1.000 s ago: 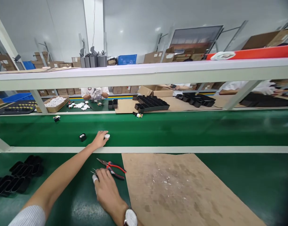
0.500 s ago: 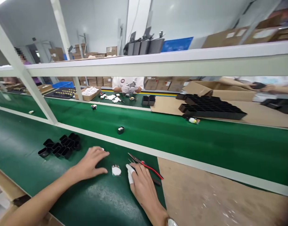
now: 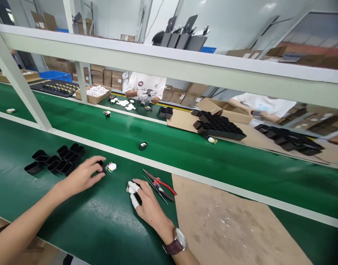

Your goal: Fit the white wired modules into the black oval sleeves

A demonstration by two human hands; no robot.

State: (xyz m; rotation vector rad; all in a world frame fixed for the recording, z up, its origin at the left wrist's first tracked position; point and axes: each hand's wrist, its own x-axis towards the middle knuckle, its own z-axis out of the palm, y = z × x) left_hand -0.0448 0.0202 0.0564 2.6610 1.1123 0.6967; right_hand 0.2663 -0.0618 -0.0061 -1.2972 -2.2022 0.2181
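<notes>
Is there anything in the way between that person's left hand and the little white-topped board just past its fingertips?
Yes, one thing: a small black case stands by the fingers of the left hand, between them and the white-topped board. I can't tell whether the fingers grip it.

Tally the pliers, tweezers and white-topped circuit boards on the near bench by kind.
Pliers: 1
Tweezers: 1
White-topped circuit boards: 2, one partly hidden by the right hand
Total: 4
</notes>
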